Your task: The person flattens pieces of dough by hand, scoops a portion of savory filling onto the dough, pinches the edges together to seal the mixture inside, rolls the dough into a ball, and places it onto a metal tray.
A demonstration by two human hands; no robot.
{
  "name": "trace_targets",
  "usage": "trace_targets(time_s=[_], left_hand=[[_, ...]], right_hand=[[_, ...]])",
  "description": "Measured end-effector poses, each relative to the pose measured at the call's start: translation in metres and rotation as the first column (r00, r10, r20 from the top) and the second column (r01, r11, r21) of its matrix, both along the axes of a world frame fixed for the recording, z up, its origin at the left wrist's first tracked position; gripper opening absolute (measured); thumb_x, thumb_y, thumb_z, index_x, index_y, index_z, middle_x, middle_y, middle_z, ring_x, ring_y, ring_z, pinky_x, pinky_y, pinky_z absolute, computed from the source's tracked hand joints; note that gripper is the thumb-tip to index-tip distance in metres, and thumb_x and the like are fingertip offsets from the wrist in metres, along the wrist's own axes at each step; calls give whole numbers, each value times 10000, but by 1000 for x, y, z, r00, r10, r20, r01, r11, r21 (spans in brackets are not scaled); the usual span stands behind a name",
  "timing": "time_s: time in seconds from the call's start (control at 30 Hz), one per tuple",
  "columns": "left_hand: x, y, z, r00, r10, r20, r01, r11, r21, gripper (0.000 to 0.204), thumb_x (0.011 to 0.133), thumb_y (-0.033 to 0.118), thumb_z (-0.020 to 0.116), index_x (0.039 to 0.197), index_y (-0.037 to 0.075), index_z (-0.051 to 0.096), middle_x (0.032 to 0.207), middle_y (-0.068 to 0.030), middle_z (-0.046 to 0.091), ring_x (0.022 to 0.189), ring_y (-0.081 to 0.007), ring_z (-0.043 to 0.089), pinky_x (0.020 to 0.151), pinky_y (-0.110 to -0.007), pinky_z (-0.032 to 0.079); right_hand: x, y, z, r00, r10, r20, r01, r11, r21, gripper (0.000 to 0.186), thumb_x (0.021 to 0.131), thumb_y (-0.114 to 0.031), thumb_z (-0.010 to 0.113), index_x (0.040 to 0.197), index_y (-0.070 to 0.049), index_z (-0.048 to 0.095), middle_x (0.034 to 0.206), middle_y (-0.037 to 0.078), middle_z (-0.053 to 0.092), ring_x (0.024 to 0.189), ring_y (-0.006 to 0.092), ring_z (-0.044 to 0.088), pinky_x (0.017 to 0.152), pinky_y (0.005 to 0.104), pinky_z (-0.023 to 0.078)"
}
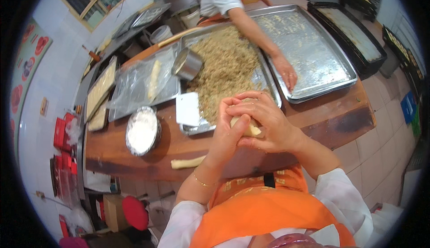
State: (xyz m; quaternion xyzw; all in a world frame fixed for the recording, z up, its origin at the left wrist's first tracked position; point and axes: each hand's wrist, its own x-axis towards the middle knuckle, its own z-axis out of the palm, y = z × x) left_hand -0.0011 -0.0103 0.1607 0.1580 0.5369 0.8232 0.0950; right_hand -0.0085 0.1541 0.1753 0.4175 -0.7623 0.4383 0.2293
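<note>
My left hand (226,129) and my right hand (275,127) are closed together around a piece of pale dough (250,129), partly hidden by my fingers, at the table's front. Behind them a metal tray holds a heap of crumbly brown mixture (224,60), with a white scraper (188,109) at its near-left corner and a steel pot (187,65) lying tilted on its left side. Left of my wrists are a dough strip (188,162) on the wooden table and a bowl of white powder (141,132).
A co-worker's hand (284,71) reaches down into a greasy metal tray (340,75) at the right. A plastic-covered tray (123,111) with dough and pale slabs (101,93) lie left. Dark stacked trays (367,69) stand beyond the table's right end. A red stool (135,212) is below left.
</note>
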Motion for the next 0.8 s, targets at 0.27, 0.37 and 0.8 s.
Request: trace_targets(time_s=[0.27, 0.37, 0.8], left_hand=[[38, -46, -31, 995, -33, 95, 23, 995, 95, 485, 1002, 415, 544, 1322, 67, 433, 1226, -20, 514, 1076, -101, 536, 842, -284, 494], [54, -60, -28, 941, -57, 334, -35, 964, 265, 472, 1012, 463, 491, 1306, 94, 468, 1155, -3, 561, 1030, -112, 572, 776, -270, 495], [62, -45, -66, 993, 106, 41, -111, 986, 122, 580, 1026, 582, 321, 1236, 66, 482, 953, 4, 550, 654, -32, 483, 504, -180, 337]], right_hand=[[14, -65, -11, 989, 136, 62, -134, 990, -32, 389, 837, -334, 708, 1109, -64, 644, 1181, 96, 628, 1199, 321, 542, 1056, 460, 355], [15, -82, -23, 969, 193, 153, -196, 981, 5, 322, 879, -300, 667, 1092, -59, 664, 1155, 94, 659, 1200, 308, 558, 1060, 466, 358], [30, -88, -22, 944, 209, 257, -197, 978, -72, 413, 1031, -364, 438, 1004, -66, 723, 1087, 104, 724, 1224, 298, 587, 1136, 490, 274]])
